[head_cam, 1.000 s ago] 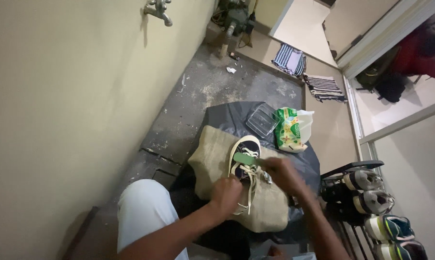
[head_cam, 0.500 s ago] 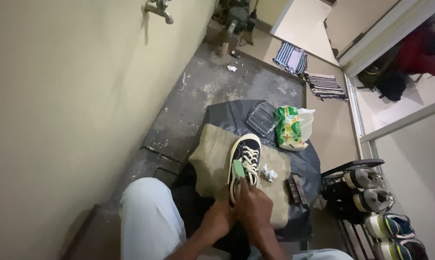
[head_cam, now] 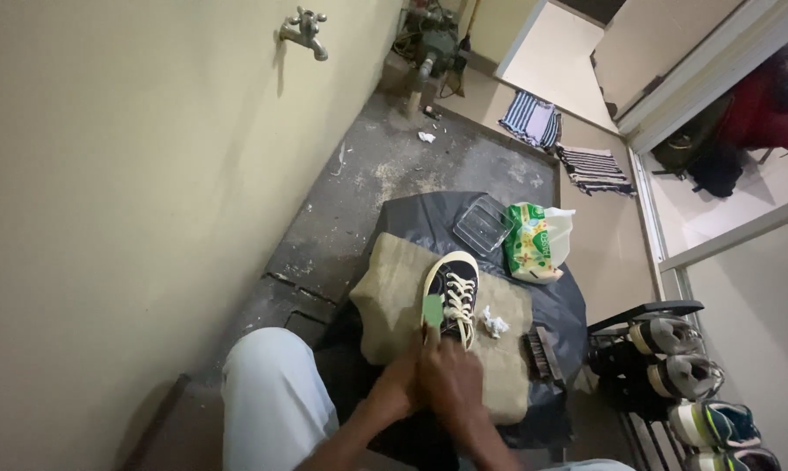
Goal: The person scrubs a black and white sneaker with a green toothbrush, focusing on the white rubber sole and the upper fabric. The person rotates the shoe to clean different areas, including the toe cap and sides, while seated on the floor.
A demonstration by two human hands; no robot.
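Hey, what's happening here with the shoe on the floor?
A seated person has both hands on the heel end of a black sneaker with cream laces, which lies on a tan burlap cloth spread over a black sheet. The left hand and right hand are pressed close together; a small green piece sticks up at the fingertips. Beside the shoe lie a crumpled white scrap and a brush; further off, a clear container and a green packet.

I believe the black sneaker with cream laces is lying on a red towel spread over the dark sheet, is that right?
Not quite: in the head view the black sneaker lies on a tan burlap cloth, not a red towel; that cloth is spread over the dark sheet.
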